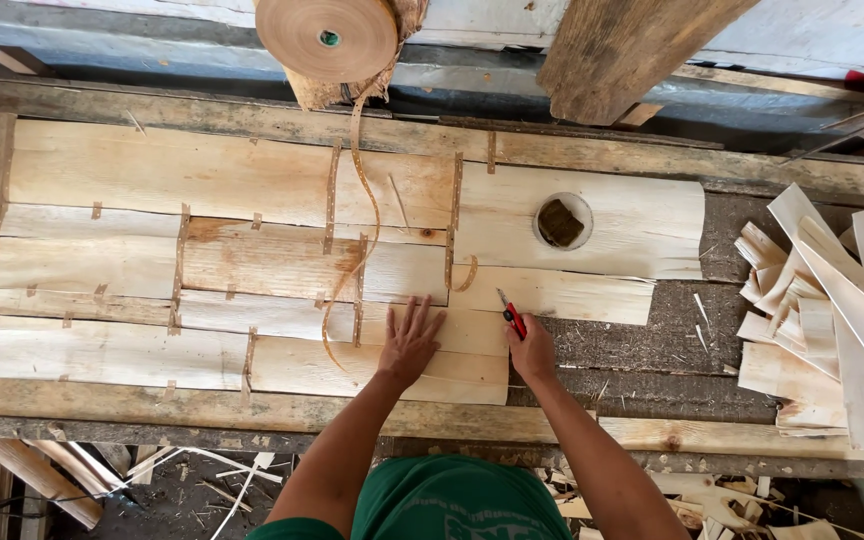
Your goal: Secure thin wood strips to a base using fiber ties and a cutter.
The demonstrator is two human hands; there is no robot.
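Green cloth of the person's shirt [452, 505] fills the bottom edge at six o'clock, and both bare forearms reach up from it toward the middle. At the centre, the right hand [532, 350] has its fingers clamped together around a small red-handled utility knife [513, 316], whose blade end points toward eleven o'clock and rests at the right-hand edge of a pale thin wood veneer sheet [382, 365]. Just beside it at nine o'clock, the left hand [410, 343] lies palm down on that same sheet, fingers spread apart and flat, holding nothing.

Outward from the hands, the veneer sheet is one of many pale strips laid edge to edge in a broad patchwork [202, 260], joined by short brown paper tape pieces [179, 270]. A loose brown tape ribbon [367, 200] trails across them from a large roll of brown paper tape [327, 35] at twelve o'clock. Toward one o'clock, one sheet has a round knot hole [563, 220] with a dark block showing through. All of this lies on a rough, weathered wooden counter [652, 345]. At three o'clock sits a loose heap of pale veneer offcuts [832, 310]. A thick dark wooden beam [622, 50] leans in at one o'clock.
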